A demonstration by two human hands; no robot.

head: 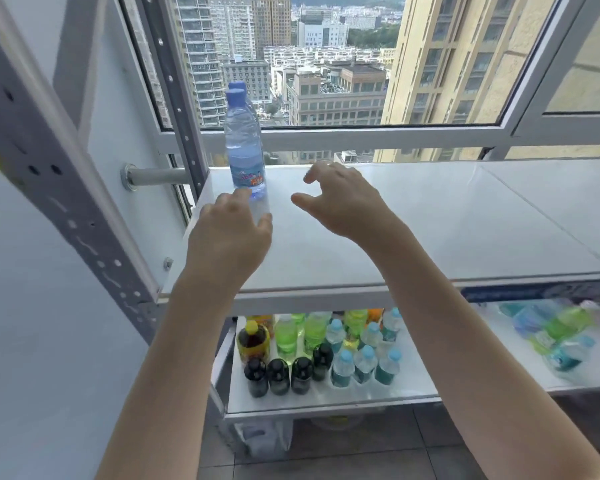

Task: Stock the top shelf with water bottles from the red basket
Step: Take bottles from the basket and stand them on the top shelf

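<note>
Two clear water bottles with blue caps stand upright at the far left of the white top shelf (430, 216). The front bottle (244, 147) hides most of the second bottle (239, 85) behind it. My left hand (229, 233) curls around the base of the front bottle, fingers and thumb on either side of it. My right hand (347, 202) hovers over the shelf just right of the bottles, fingers spread and curved, holding nothing. The red basket is not in view.
A lower shelf (326, 400) holds several dark, green, orange and blue-capped drink bottles, with more bottles lying at the right (561, 341). A grey perforated upright (63, 188) stands at the left. A window (326, 64) backs the shelf.
</note>
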